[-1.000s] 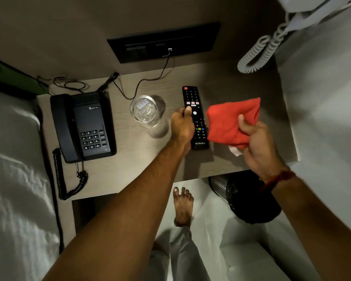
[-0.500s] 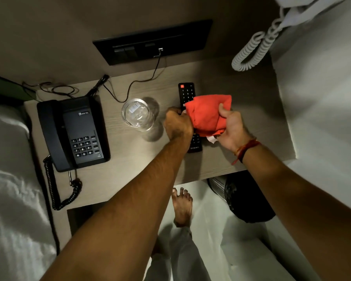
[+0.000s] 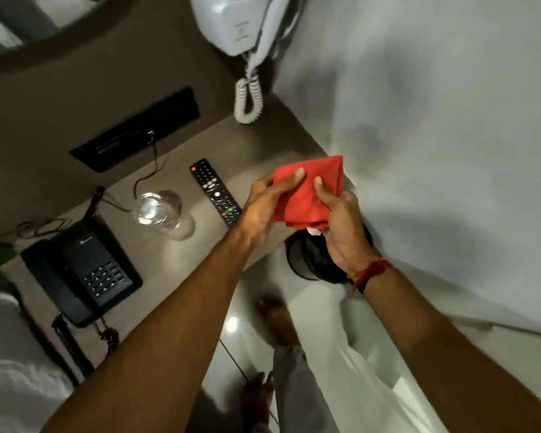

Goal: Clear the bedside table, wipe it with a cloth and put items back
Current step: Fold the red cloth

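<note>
The left hand point(image 3: 263, 204) and the right hand point(image 3: 341, 226) both grip a folded red cloth point(image 3: 306, 195), held up in the air over the right-hand edge of the pale wood-grain surface point(image 3: 175, 260) of the bedside table. The left thumb lies across the top of the cloth with its fingers curled underneath; the right thumb presses the top beside it, its fingers closed under the fold. A red thread band point(image 3: 369, 273) circles the right wrist.

On the surface, a slim black remote control point(image 3: 214, 190) lies flat just left of the left hand, not touched by it. A clear drinking glass point(image 3: 158, 210) stands upright left of the remote. Further left sits a black desk telephone point(image 3: 82, 273) with its coiled cord hanging over the front edge. A black mesh waste bin point(image 3: 303, 257) stands on the floor below the hands, and a white wall-mounted unit point(image 3: 235, 23) with a coiled cord hangs above.
</note>
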